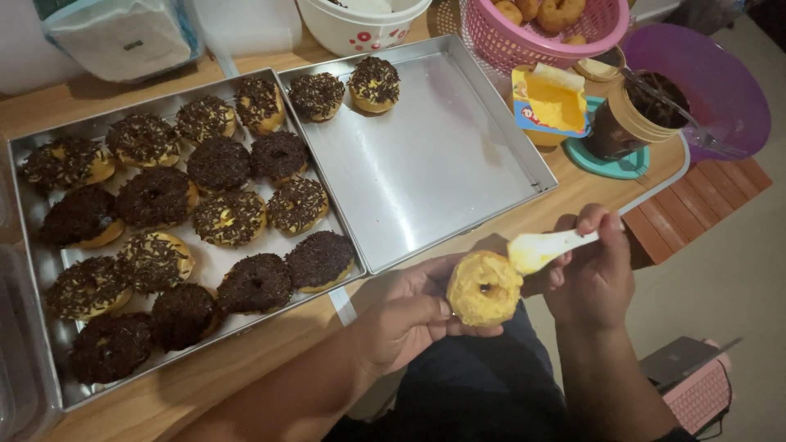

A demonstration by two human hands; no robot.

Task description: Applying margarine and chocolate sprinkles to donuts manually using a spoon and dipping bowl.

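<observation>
Yellow-iced donut (484, 288), white spatula (547, 247), pink basket (524, 42), purple bowl (720, 78)

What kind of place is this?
Probably a home kitchen or small home bakery: metal trays of chocolate-sprinkled donuts on a wooden table, and a pink basket of plain ones.

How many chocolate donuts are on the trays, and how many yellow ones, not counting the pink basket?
Chocolate-sprinkle donuts on the left tray: 16
Chocolate-sprinkle donuts on the right tray: 2
Yellow-iced donut, held in the left hand: 1
Total: 19
The right hand holds a white spreader, not a donut.
</observation>
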